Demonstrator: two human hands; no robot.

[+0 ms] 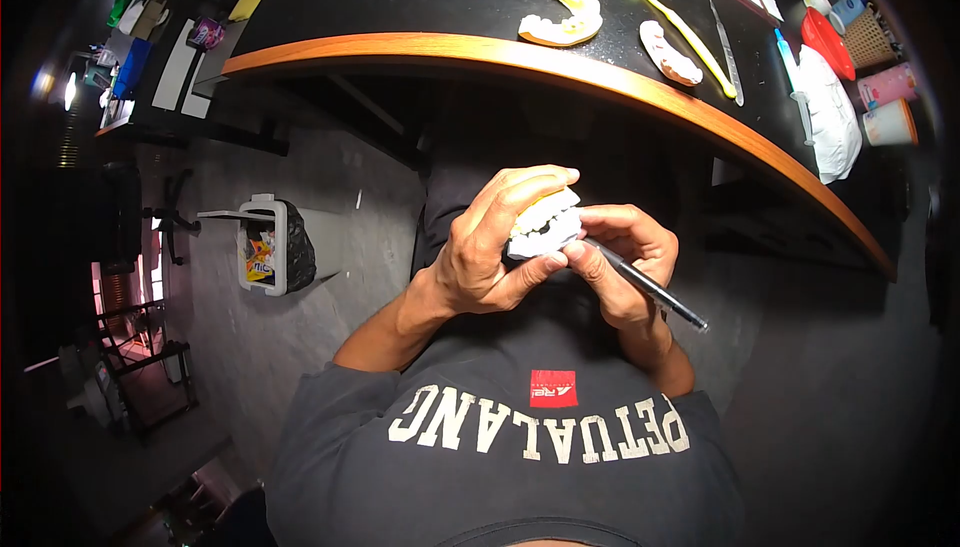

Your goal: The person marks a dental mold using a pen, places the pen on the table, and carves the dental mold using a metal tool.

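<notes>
In front of my chest, my left hand point(485, 247) is closed around a pair of plaster dental casts point(545, 225), with the fingers over the top and the thumb below. The upper cast looks yellowish, the lower one white, and tooth shapes show along both. My right hand point(632, 252) pinches a dark pen point(655, 292), whose back end points down and to the right. The pen's front end is hidden by the fingers at the casts' right side. The right fingertips are against the lower cast or very close to it.
Beyond my hands runs the wooden edge point(400, 44) of a black table. On it lie a horseshoe-shaped cast point(575, 29), a smaller pinkish cast point(670, 55), a yellow toothbrush point(690, 37), a thin metal tool point(727, 52) and a syringe point(795, 77). A bin point(285, 209) stands on the floor left.
</notes>
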